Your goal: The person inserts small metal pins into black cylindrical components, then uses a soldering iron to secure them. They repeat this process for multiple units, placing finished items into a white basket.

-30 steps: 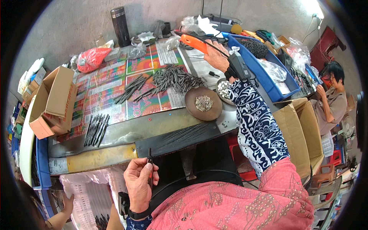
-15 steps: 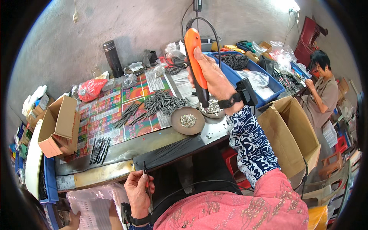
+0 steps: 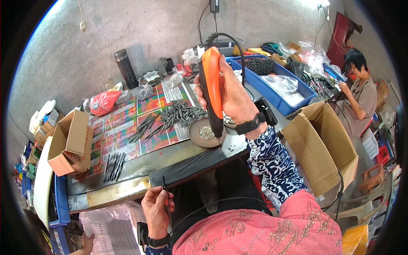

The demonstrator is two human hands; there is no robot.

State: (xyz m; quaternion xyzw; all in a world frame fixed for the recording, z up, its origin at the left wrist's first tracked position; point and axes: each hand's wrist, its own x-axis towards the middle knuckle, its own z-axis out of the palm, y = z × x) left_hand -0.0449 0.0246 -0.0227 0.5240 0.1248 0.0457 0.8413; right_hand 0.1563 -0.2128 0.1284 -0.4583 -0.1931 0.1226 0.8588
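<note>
My right hand (image 3: 238, 100) is wrapped round an orange and black electric screwdriver (image 3: 215, 83), which points down. Its tip is over the right rim of a brown dish (image 3: 195, 139) with small metal screws (image 3: 207, 133) in it. Partly hidden behind the tool, a second dish holds silvery pieces (image 3: 228, 120). Near the table's front edge, my left hand (image 3: 156, 212) pinches a thin black part (image 3: 164, 183) upright; its exact kind is unclear. Slim black pieces (image 3: 182, 114) lie heaped on the table, and several more (image 3: 114, 167) lie in a row at the left.
Open cardboard boxes stand at the left (image 3: 71, 142) and right (image 3: 321, 146). Blue bins (image 3: 293, 106) line the back right. A black flask (image 3: 126, 68) stands by the wall. A co-worker (image 3: 357, 97) sits at the right; another person's hand (image 3: 88, 243) shows at lower left.
My right hand has brought the electric screwdriver nearer and slightly left, from above the silvery pieces to the screw dish's rim. My left hand still pinches the black part.
</note>
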